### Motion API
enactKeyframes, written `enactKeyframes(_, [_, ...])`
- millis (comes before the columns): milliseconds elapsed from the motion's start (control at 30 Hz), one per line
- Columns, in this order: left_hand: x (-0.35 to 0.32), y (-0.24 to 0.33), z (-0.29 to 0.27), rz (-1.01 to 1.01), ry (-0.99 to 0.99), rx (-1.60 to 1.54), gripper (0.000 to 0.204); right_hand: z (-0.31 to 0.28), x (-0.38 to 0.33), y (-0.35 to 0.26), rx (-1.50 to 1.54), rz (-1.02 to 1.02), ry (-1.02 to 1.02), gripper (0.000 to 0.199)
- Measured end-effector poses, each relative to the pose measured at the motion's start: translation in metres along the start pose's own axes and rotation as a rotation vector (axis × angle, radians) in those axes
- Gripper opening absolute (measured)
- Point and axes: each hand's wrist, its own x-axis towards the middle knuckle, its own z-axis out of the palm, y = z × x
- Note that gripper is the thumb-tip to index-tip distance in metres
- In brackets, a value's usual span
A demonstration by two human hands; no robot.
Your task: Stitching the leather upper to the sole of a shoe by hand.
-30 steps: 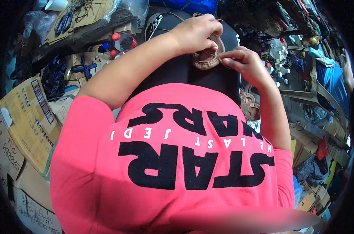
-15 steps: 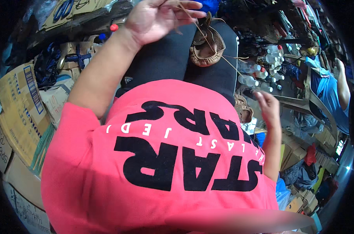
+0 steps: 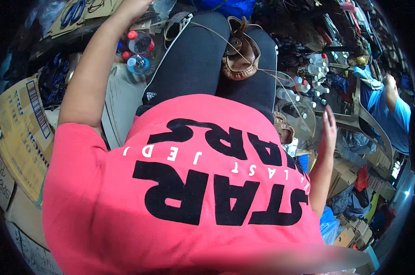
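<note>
The left hand (image 3: 133,5) is raised far out at the top edge of the view, the arm stretched up and away from the body; most of the hand is cut off by the rim, so whether it is clenched or released cannot be told. A thin pale thread (image 3: 207,28) runs from near that hand down toward the brown leather shoe (image 3: 239,57), which lies well below and to the right of the left hand, resting on the lap between the two thighs in black trousers (image 3: 193,64). The shoe sits with its opening up and is touched by neither hand.

The right hand (image 3: 328,130) is out at the person's right side, lower than the shoe and well apart from it, palm flat and fingers straight and released, gripping nothing that can be seen. A thread strand (image 3: 299,103) curves from the shoe down toward this hand; whether it touches the fingers is too fine to tell. Just left of the right hand, at the edge of the pink shirt (image 3: 193,192), lies a second brown shoe piece (image 3: 284,128).

Below the left hand stand plastic bottles with red and blue caps (image 3: 138,50). Beside the left arm lie flattened cardboard boxes (image 3: 22,133). Beyond the right hand, another person in a blue shirt (image 3: 395,112) is nearby.
</note>
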Motion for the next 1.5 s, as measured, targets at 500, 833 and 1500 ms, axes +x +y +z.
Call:
enactKeyframes(500, [0.03, 0.1, 0.143, 0.03, -0.391, 0.984, 0.051, 0.19, 0.036, -0.13, -0.559, -0.375, -0.662, 0.028])
enactKeyframes(833, [0.057, 0.094, 0.134, -0.12, -0.543, 0.966, 0.06, 0.201, 0.031, -0.146, -0.362, -0.008, -0.816, 0.02])
enactKeyframes(1500, [0.032, 0.077, 0.114, 0.376, 0.114, 0.745, 0.032, 0.179, 0.068, -0.082, 0.091, 0.053, -0.739, 0.026])
